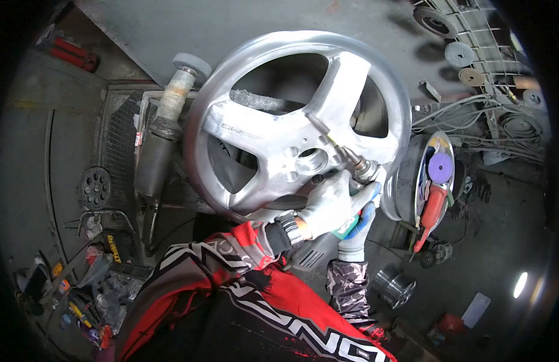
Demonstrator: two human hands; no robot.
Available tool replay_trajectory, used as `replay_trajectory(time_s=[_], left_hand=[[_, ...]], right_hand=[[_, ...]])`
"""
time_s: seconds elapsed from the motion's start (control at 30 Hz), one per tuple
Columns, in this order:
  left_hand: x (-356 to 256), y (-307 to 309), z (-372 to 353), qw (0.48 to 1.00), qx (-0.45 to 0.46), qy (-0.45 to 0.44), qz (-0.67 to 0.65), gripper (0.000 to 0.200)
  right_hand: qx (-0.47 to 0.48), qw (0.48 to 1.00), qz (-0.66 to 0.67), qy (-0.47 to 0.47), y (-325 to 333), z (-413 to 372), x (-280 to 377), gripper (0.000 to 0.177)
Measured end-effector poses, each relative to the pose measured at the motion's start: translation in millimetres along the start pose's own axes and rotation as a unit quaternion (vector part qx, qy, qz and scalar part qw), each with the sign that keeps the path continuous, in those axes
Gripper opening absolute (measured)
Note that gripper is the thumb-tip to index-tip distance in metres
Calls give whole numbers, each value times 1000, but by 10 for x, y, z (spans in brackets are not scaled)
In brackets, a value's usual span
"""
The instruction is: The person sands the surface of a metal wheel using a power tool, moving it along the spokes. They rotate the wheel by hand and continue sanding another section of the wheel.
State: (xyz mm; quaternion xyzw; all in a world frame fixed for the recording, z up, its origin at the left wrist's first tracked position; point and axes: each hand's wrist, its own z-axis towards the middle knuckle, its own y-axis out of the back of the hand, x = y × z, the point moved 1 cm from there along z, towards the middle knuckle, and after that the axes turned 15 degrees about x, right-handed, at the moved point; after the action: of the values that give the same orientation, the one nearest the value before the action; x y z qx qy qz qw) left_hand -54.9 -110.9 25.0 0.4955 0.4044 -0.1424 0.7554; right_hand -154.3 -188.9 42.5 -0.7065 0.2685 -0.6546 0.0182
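Note:
A bare-metal alloy wheel with broad spokes lies facing me. Over its hub, a power grinder with a green and grey body points up and left. From its metal head, a thin shaft carries a narrow abrasive roll at the spoke beside the hub. My left hand, in a white glove, is closed around the grinder just behind the head. Lower down, my right hand, in a white and blue glove, is wrapped around the green body, which hides part of its fingers.
A motor-driven polisher with a round wheel stands left of the alloy wheel. At right, another rim holds a red grinder and a purple disc. Cables and a wire rack with abrasive wheels are at upper right.

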Motion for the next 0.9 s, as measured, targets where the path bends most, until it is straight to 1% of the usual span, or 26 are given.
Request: replay_trajectory(time_s=[0.03, 0.07, 0.1, 0.13, 0.17, 0.2, 0.23, 0.27, 0.3, 0.37, 0.4, 0.43, 0.5, 0.53, 0.57, 0.63, 0.67, 0.7, 0.77, 0.8, 0.83, 0.9], left_hand=[[-9, 54, 91, 1000, -3, 0, 0, 37], [-13, 77, 222, 989, 10, 59, -139, 36], [-13, 87, 335, 954, 23, 117, -275, 35], [-1, 142, 405, 993, -27, 10, -118, 35], [-8, 174, 497, 993, -20, -2, -113, 35], [31, 49, 643, 986, -38, 8, -160, 35], [36, 65, 779, 977, -57, 19, -206, 36], [56, 72, 872, 983, 1, 34, -183, 37], [62, 197, 948, 980, 14, 14, -199, 38], [60, 406, 1070, 955, -4, 2, -298, 43], [-22, 705, 1051, 912, 25, 91, -399, 61], [-17, 690, 1075, 912, 19, 89, -399, 61], [6, 638, 1116, 914, -25, 83, -397, 73], [-3, 610, 1109, 912, -11, 80, -402, 58], [-14, 561, 1077, 911, -16, 82, -404, 58], [-43, 404, 981, 945, -57, -17, -323, 41], [-6, 286, 932, 953, -34, -22, -301, 34], [55, -30, 892, 972, -93, -29, -214, 34], [-47, 142, 642, 950, -114, -28, -288, 32], [-43, 64, 587, 954, -120, -34, -272, 32], [-84, 182, 505, 906, -62, 53, -415, 34], [-98, 117, 374, 923, -101, 12, -371, 41]], right_hand=[[3, 1000, -2, 1, 52, 46, 62, 60], [-5, 1000, -28, 0, 122, 108, 134, 58], [-11, 998, -54, -2, 160, 185, 187, 57], [-47, 996, -76, 12, 40, 308, 296, 55], [-52, 996, -73, 7, 255, 344, 324, 52], [-51, 994, -92, 16, 212, 440, 421, 51], [-50, 992, -111, 25, 144, 561, 543, 49], [-25, 995, -90, 29, 146, 655, 631, 48], [-25, 991, -124, 34, 97, 736, 730, 52], [-5, 994, -99, 48, -18, 883, 871, 48], [-10, 996, -74, 43, 51, 946, 892, 48], [-5, 996, -77, 44, 46, 967, 916, 48], [22, 994, -92, 49, 2, 1004, 970, 49], [0, 995, -89, 48, -32, 986, 972, 49], [3, 995, -91, 45, -14, 950, 971, 49], [-6, 990, -133, 38, 78, 837, 940, 49], [-19, 990, -133, 32, 115, 778, 888, 49], [11, 986, -162, 40, 86, 720, 859, 49], [12, 973, -229, 19, 220, 545, 749, 51], [7, 968, -251, 14, 177, 476, 736, 49], [12, 972, -236, 12, 115, 424, 701, 50], [-42, 976, -215, -3, 103, 278, 597, 52]])
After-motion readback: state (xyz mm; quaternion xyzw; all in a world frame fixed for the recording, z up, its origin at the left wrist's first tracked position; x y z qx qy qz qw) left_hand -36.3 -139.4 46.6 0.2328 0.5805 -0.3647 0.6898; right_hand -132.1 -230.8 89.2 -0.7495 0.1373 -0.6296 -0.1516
